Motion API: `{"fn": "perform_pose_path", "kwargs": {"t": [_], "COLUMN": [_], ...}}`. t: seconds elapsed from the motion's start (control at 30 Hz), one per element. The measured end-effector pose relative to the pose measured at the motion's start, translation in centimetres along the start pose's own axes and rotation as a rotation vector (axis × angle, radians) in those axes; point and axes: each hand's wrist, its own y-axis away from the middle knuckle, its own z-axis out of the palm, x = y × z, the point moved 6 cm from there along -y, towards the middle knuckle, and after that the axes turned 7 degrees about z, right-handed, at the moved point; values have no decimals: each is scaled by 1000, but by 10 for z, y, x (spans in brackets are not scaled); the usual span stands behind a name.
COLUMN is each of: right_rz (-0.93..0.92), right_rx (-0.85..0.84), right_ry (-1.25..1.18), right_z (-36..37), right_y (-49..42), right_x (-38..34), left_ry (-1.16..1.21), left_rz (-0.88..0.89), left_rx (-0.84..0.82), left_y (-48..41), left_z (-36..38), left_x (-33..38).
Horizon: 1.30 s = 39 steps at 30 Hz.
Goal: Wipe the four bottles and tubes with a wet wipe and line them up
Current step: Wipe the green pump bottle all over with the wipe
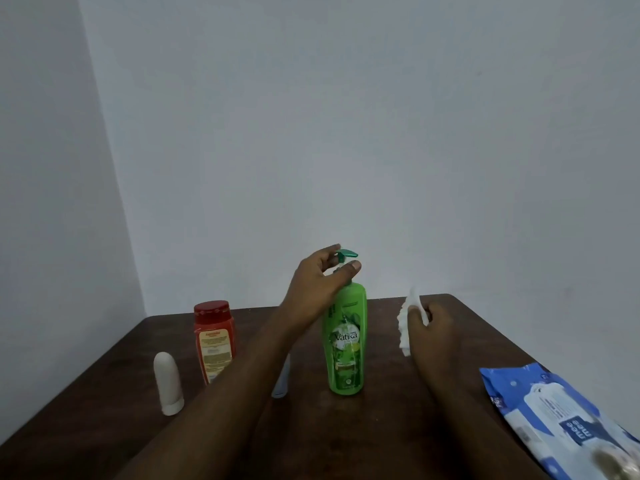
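Both forearms enter from the bottom edge and reach forward over the dark table (104, 427). One arm runs on a slant from lower left up to the top of the green bottle (344, 341), its wrist bent a little. There the left hand (322, 278) grips the pump neck, with the thumb in front just under the green nozzle and the fingers curled round behind it. The bottle stands upright near the middle of the table, directly below this hand. Set lower and to the right, the right hand (429, 320) is apart from the bottle, fingers closed and pinching a crumpled white wipe (407, 323) that hangs down from its grasp, clear of the bottle. A red bottle (214, 337) stands upright to the left, further back. A white tube (168, 384) stands on its cap left of that and closer in. Between the red and green bottles a pale blue tube (281, 382) shows, mostly hidden behind the left forearm. A blue pack (561, 420) of wipes lies at the table's near right.
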Motion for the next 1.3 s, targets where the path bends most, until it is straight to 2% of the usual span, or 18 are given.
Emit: {"fn": "perform_pose_path", "kwargs": {"t": [0.13,0.3,0.47,0.63,0.8,0.93,1.03,1.2,1.3], "right_rz": [76,15,-169,-396,-565,-717,-813,-944,-1102], "right_rx": [-17,-85,-131,-80,-117,-180,-269,-518,-449], "right_ry": [-111,-220,-116,-37,-71,-1,42,40,157], "right_z": [-4,2,12,12,17,31,41,44,48], "right_y": [-2,4,22,48,85,113,127,139,146], "right_x": [-4,-22,-39,-69,-95,-106,-107,-109,-111], "left_ry": [-13,22,211,323,330,280,247,220,183], "left_rz": [33,26,-41,13,65,120,134,172,182], "left_rx": [-53,-47,-52,105,158,157,167,181,189], "left_y": [-1,21,41,48,49,50,51,51,53], "left_z": [-7,-23,-31,-52,-56,-58,-66,-70,-72], "left_x": [4,19,20,5,-6,-5,-7,-2,-1]}}
